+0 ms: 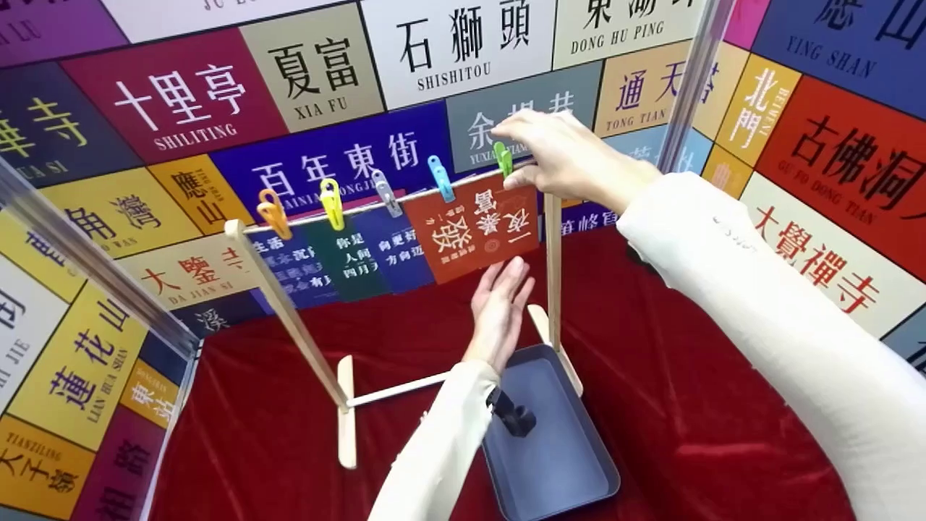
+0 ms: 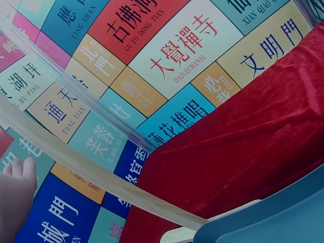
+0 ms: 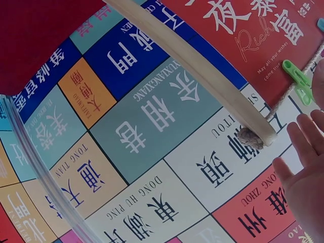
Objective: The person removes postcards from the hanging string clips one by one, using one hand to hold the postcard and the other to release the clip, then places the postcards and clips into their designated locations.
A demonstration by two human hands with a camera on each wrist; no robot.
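Note:
A red card [image 1: 474, 231] with white lettering hangs from a rope, at the right end of a row of hanging cards. A blue clothespin [image 1: 440, 177] and a green clothespin [image 1: 503, 158] sit along its top edge. My right hand [image 1: 571, 155] is up at the green clothespin, thumb at the card's top corner and the other fingers spread above the rope. In the right wrist view, the fingers [image 3: 309, 136] are extended beside the green clothespin [image 3: 298, 81]. My left hand [image 1: 500, 307] is just below the red card, palm up with straight fingers.
The wooden rack [image 1: 289, 318] stands on red velvet cloth [image 1: 260, 405]. Orange [image 1: 273, 213], yellow [image 1: 331, 204] and grey [image 1: 385, 194] clothespins hold blue and green cards further left. A grey tray [image 1: 557, 441] lies beneath my left forearm. Panels with colourful lettering [image 1: 463, 43] enclose the back and sides.

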